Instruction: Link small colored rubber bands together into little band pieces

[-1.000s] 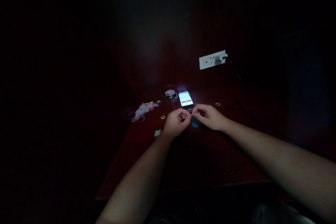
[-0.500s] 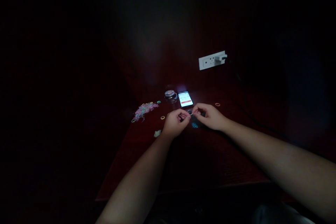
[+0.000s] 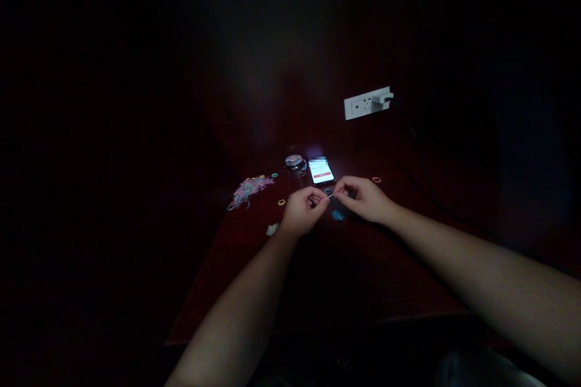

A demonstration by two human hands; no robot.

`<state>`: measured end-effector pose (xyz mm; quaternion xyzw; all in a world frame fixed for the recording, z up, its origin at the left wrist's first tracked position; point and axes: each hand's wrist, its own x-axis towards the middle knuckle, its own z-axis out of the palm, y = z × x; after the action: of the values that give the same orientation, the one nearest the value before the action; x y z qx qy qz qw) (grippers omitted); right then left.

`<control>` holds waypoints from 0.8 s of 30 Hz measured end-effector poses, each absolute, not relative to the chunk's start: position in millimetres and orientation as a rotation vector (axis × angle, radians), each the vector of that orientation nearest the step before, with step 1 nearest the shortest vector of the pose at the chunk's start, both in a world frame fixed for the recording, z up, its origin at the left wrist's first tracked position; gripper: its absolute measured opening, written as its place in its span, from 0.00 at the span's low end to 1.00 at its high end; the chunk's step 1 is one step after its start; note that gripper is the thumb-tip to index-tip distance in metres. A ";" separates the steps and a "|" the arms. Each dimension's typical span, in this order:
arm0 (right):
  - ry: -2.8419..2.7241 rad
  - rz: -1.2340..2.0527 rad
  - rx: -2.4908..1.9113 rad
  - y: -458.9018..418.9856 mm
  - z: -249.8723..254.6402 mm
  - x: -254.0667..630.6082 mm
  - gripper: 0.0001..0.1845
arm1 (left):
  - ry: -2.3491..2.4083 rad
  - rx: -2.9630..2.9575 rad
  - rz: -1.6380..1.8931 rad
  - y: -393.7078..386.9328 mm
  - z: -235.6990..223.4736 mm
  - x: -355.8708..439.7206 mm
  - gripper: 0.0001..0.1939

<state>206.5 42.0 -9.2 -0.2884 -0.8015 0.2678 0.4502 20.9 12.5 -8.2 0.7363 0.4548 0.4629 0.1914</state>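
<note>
My left hand (image 3: 303, 211) and my right hand (image 3: 364, 199) meet above the dark red table, thumb and fingers pinched. A small pale elastic band (image 3: 331, 195) stretches between the fingertips of both; its details are too small to make out. Just behind the fingertips lies a ring-shaped band (image 3: 327, 191). A small bunch of blue elastic bands (image 3: 337, 215) rests below my right hand. Near my left wrist is a bunch of pale elastic bands (image 3: 272, 229), and a single yellow band (image 3: 281, 202) lies to the left of that hand.
A lit phone (image 3: 322, 173) and a round lidded jar (image 3: 295, 164) stand behind my hands. Mixed pink and green elastic bands (image 3: 252, 188) are heaped at the left table edge. An orange band (image 3: 376, 179) lies at right. A plugged wall socket (image 3: 367, 103) trails a dark cable.
Both hands stay pinched in nearly the same place, with only slight finger movement. The whole view has shifted very little.
</note>
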 end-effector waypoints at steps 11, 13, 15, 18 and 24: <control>-2.015 0.608 -0.722 42.2 -7.4 206.9 0.08 | 1.263 2.075 1.326 12.5 -8.4 20.9 0.06; -2.033 0.614 -0.716 42.3 -8.4 207.5 0.07 | 1.265 2.076 1.329 12.7 -8.7 21.0 0.06; -2.041 0.618 -0.709 42.3 -9.1 207.6 0.07 | 1.262 2.072 1.336 13.0 -9.1 21.1 0.06; -2.039 0.611 -0.708 42.3 -8.6 207.1 0.05 | 1.253 2.064 1.340 13.1 -9.3 21.3 0.06; -2.056 0.616 -0.690 41.8 -6.2 207.2 0.05 | 1.247 2.083 1.338 11.8 -7.0 21.8 0.05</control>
<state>207.2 41.8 -6.2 -0.2766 -0.8237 0.2468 0.4290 21.8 11.8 -7.0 0.7387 0.4421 0.4744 0.1838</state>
